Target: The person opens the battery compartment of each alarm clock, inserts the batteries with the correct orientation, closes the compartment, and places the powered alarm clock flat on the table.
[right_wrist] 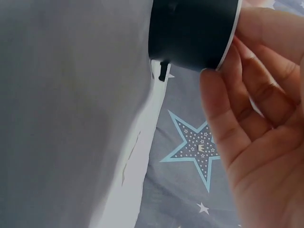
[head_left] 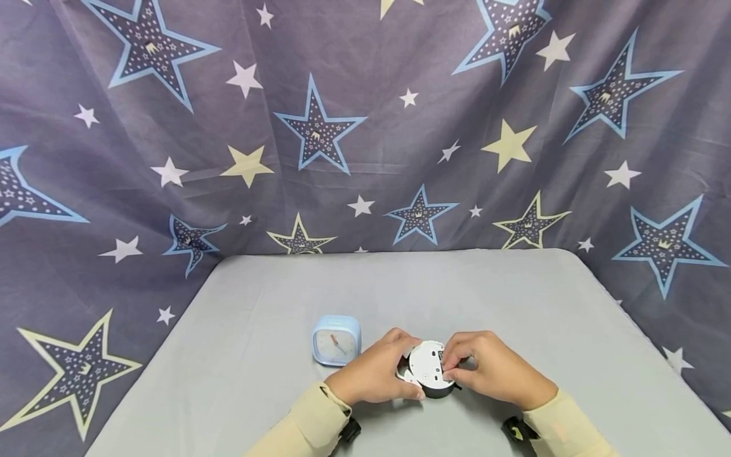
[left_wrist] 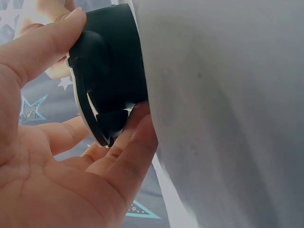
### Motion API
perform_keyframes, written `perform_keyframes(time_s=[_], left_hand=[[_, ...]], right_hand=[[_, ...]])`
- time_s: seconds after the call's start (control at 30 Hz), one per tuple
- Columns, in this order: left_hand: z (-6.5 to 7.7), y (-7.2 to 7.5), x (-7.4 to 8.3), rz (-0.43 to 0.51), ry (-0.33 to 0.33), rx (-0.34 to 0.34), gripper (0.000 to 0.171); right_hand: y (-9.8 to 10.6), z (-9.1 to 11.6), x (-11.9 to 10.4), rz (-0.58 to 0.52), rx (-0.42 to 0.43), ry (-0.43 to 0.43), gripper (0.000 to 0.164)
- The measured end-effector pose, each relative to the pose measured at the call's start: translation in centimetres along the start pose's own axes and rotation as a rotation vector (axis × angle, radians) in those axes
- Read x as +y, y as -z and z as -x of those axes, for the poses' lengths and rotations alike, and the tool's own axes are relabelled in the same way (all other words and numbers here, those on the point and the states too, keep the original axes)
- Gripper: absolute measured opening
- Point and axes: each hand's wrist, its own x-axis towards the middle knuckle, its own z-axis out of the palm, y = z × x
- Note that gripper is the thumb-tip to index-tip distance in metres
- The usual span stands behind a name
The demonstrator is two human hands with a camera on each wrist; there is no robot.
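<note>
A round alarm clock (head_left: 424,367) with a black body and white back lies face down on the table. My left hand (head_left: 377,368) grips its left side, thumb on one edge and fingers on the other. In the left wrist view the clock's dark body (left_wrist: 116,52) stands between thumb and fingers. My right hand (head_left: 491,368) has its curled fingertips at the dark compartment on the white back. In the right wrist view one fingertip touches the rim of the clock (right_wrist: 194,33); whether something small is pinched there is hidden.
A light blue square clock (head_left: 337,341) stands upright just left of my left hand. The table (head_left: 274,298) is covered in pale grey cloth. Behind it hangs a purple-grey curtain (head_left: 342,209) with stars.
</note>
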Motion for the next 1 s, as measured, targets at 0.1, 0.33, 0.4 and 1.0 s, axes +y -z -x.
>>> perform_keyframes(time_s=[0.1,0.33,0.4,1.0], left_hand=[[0.0,0.0,0.0,-0.006,0.0,0.0,0.081],[0.0,0.1,-0.1,-0.032,-0.027,0.014,0.082],[0.0,0.1,-0.1,-0.034,-0.035,0.014,0.082],[0.1,0.1,0.0,-0.037,-0.028,0.004,0.083]], right_hand=[[-0.1,-0.1,0.0,0.005,-0.001,-0.056,0.019],[0.1,-0.8,-0.4,0.049,-0.054,-0.183,0.018],[0.2,-1.0,-0.5,0.05,-0.081,-0.208,0.019],[0.9,-2.7,-0.6,0.025,-0.224,-0.237,0.018]])
